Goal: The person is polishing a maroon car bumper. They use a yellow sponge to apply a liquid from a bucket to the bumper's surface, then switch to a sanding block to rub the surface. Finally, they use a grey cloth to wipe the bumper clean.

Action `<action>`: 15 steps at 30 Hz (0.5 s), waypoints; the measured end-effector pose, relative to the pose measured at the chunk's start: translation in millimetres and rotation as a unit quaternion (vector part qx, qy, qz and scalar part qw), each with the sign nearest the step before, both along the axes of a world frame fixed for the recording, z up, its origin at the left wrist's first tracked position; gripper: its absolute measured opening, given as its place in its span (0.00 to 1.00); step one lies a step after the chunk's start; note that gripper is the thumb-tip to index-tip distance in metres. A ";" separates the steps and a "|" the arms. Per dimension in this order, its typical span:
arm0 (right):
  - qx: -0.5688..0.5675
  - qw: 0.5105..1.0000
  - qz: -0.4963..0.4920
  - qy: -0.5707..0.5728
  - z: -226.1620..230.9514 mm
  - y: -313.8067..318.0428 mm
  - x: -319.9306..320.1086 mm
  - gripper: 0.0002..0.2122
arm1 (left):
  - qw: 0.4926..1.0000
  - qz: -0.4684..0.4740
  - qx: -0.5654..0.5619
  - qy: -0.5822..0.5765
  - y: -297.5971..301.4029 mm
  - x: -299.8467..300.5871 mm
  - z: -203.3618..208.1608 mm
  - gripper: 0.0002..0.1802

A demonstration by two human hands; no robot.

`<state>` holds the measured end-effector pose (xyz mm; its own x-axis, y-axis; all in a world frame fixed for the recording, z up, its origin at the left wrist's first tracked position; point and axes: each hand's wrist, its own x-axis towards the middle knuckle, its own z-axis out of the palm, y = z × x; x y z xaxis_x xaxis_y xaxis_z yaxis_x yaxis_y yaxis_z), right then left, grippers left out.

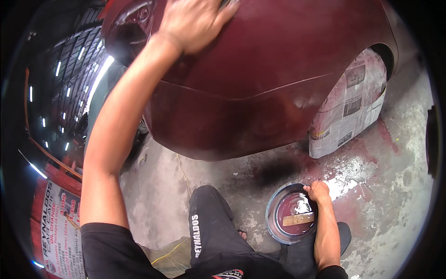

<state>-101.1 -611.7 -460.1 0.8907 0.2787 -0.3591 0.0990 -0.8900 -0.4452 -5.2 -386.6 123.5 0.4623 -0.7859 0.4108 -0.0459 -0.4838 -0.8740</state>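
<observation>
My left hand (193, 23) is pressed to the upper part of a dull dark-red car body (260, 51). Its fingers run out of the picture's top edge, and a small dark edge of something shows by the thumb; I cannot make out what it is. Low on the right, my right hand (318, 191) grips the rim of a round basin (274, 229), thumb over the edge. Reddish water (292, 203) fills the basin's bottom, and a flat wooden strip (298, 219) lies in it.
Newspaper (355, 102) covers the car's wheel. Wet reddish patches mark the concrete floor (390, 153) around it. A thin yellow cord (182, 171) runs over the floor. At the far left hangs a printed banner (58, 223). My bent knees are below the car.
</observation>
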 end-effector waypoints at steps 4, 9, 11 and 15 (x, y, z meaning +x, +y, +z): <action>0.029 0.999 0.021 -0.008 -5.1 -0.1 -5.5 0.24 | 0.998 -0.028 -0.058 -0.019 -12.2 24.5 -1.5 0.37; -0.032 0.999 -0.002 0.036 5.4 -27.8 -1.1 0.21 | 0.981 0.076 -0.028 0.177 73.3 -74.9 -91.5 0.35; -0.028 0.999 -0.003 0.036 18.0 -25.4 1.3 0.21 | 0.976 0.104 -0.008 0.191 109.5 -100.4 -103.2 0.35; -0.056 0.997 -0.032 0.044 38.7 -24.3 -2.1 0.24 | 0.985 0.015 0.012 0.170 38.9 -49.5 -98.2 0.34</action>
